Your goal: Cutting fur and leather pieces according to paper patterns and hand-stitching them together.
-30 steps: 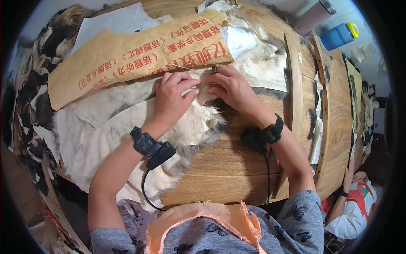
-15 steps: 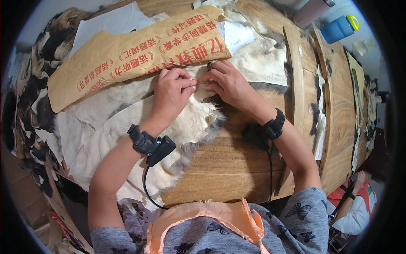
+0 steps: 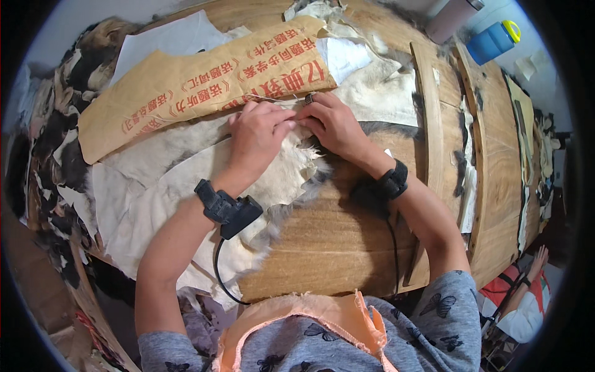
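Note:
A pale fur pelt [image 3: 167, 198], skin side up with grey fur along its edge, spreads under my hands. My left hand [image 3: 263, 133] is closed, its thumb and fingers pinching at the pelt's upper part. Beside it my right hand [image 3: 331, 124], with a dark ring on one finger, is also closed in a pinch. The fingertips of both hands meet, and whatever the right ones hold is hidden. Just beyond the fingers, a thin pale thread [image 3: 273, 99] runs along the lower edge of a brown paper sheet [image 3: 149, 87] with red print, which lies over the pelt.
White paper [image 3: 170, 43] shows behind the brown sheet. Wooden strips [image 3: 427, 118] lie across the wooden table [image 3: 334, 248] at right. A blue bottle [image 3: 493, 44] and a pinkish tumbler [image 3: 451, 22] stand far right. Black-and-white fur scraps [image 3: 52, 167] pile at left. Another person's arm [image 3: 524, 282] shows lower right.
My left hand has turned and shifted slightly right, closer to the right hand, so the fingertips now meet. The whole view has shifted a little.

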Demonstrator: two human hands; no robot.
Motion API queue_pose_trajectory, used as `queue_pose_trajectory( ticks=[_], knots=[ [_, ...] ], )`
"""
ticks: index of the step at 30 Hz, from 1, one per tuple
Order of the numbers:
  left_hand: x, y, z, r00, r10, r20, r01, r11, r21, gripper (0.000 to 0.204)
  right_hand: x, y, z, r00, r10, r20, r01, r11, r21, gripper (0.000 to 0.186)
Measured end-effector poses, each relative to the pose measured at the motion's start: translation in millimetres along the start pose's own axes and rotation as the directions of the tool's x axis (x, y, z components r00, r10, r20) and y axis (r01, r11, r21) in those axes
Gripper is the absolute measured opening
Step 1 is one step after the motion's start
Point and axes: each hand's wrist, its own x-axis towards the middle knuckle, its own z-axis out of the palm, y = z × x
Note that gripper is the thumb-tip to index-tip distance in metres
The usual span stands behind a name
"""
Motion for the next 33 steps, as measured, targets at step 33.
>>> queue_pose_trajectory(
  ticks=[33],
  knots=[
    [2.0,-7.5,5.4,0.999,-0.054,-0.010,0.052,0.993,-0.107,0.011,28.0,7.1,-24.1,0.979,-0.018,0.205,0.041,0.993,-0.107,0.012]
  ],
)
